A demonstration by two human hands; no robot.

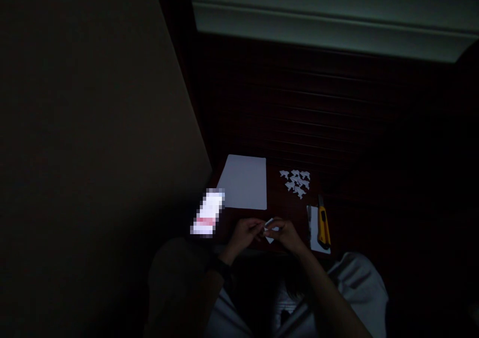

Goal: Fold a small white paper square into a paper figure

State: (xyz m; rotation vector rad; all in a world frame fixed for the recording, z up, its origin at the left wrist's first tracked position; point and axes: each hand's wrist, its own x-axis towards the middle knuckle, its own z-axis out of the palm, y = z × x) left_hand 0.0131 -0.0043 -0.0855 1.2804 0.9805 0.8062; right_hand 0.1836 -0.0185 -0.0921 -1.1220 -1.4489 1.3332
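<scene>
A small piece of folded white paper [270, 238] is held between my two hands at the near edge of the dark table. My left hand [247, 230] pinches its left side, with a dark band at the wrist. Thumb and fingers of my right hand [285, 233] close on its right side. In the dim light the exact folds cannot be made out. Beyond my right hand lies a cluster of several small folded white paper figures [295, 180]. A stack of white paper [245, 183] rests beyond my left hand.
A yellow box cutter [323, 225] lies on a smaller white paper piece [315, 230] at the table's right edge. To the left is a lit phone [208, 213], its screen blurred. A wall [112, 103] rises at left, and dark slats stand behind the table.
</scene>
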